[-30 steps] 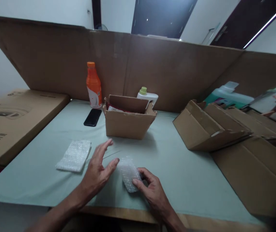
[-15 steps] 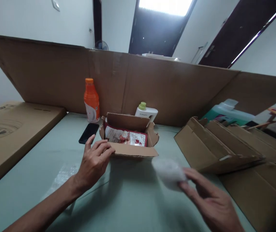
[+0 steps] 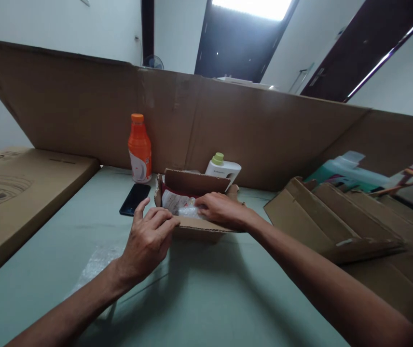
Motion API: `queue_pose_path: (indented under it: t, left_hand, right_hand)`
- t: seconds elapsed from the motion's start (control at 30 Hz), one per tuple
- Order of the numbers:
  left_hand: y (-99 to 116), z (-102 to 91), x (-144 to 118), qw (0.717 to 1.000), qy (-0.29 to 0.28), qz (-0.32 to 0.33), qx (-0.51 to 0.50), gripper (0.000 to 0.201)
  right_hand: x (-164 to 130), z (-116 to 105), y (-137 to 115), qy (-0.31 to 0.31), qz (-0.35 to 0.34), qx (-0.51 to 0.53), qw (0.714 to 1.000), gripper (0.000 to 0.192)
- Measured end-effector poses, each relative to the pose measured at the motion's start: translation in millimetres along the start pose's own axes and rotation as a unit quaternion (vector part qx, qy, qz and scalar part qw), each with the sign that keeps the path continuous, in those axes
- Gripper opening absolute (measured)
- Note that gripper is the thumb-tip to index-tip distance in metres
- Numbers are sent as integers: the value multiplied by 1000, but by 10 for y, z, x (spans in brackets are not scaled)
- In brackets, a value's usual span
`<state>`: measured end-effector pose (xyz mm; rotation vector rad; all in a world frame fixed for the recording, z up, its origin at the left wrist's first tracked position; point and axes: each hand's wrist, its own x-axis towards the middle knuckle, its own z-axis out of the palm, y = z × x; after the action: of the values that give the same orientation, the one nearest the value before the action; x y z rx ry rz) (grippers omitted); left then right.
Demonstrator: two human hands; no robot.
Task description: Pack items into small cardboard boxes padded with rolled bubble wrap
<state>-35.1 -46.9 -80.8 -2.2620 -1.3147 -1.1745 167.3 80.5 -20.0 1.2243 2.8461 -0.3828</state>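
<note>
Your right hand [image 3: 221, 211] presses a clear bubble-wrap bundle [image 3: 188, 212] down into the small open brown cardboard box [image 3: 195, 230], fingers closed over it. Your left hand [image 3: 148, 241], loosely curled and holding nothing, rests against the box's near-left corner. Push harder and the contents may crumple, or the box may slide toward the white bottle [image 3: 224, 169] behind it.

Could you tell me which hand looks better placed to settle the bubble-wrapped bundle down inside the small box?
Probably the right hand: it already lies inside the box, over the bundle. The left hand only rests at the box's near-left edge.
</note>
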Motion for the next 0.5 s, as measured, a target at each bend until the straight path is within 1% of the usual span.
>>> queue_pose_path:
  t: [0.07, 0.1, 0.13, 0.17, 0.2, 0.23, 0.3, 0.33, 0.37, 0.4, 0.43, 0.47, 0.5]
  left_hand:
    - [-18, 16, 61, 1000, 3, 1, 5, 21]
    - [-24, 24, 84, 1000, 11, -2, 9, 21]
    - [-30, 29, 96, 1000, 24, -9, 11, 21]
    - [-38, 31, 92, 999, 41, -19, 10, 24]
    - [-51, 30, 69, 998, 60, -35, 3, 31]
    - [-74, 27, 28, 995, 78, -56, -10, 40]
    - [-157, 30, -105, 987, 92, -118, -53, 55]
    - [-216, 43, -185, 980, 81, -159, -83, 60]
    - [-284, 69, -263, 970, 61, -204, -117, 63]
    - [-353, 110, -330, 956, 34, -247, -154, 67]
    - [-419, 164, -379, 939, 6, -285, -192, 72]
    - [-474, 231, -404, 919, -20, -317, -234, 76]
    - [-514, 307, -402, 896, -38, -342, -280, 80]
  right_hand:
    - [33, 17, -8, 4, 4, 0, 1000, 18]
    - [15, -12, -4, 9, 6, -1, 1000, 16]
    - [-32, -63, 9, 25, 11, 0, 1000, 17]
    - [-114, -127, 32, 56, 19, 5, 998, 20]
    - [-233, -196, 67, 105, 30, 15, 994, 22]
    - [-386, -255, 113, 167, 46, 31, 984, 23]
    - [-756, -293, 224, 294, 88, 73, 949, 22]
    - [-941, -251, 284, 342, 111, 95, 928, 23]
    - [-1100, -162, 340, 371, 134, 116, 912, 24]
    - [-1217, -26, 388, 384, 153, 141, 899, 26]
    - [-1280, 148, 424, 381, 166, 172, 893, 28]
    - [-1283, 345, 447, 366, 169, 209, 891, 34]
    - [-1231, 548, 454, 350, 166, 250, 887, 43]
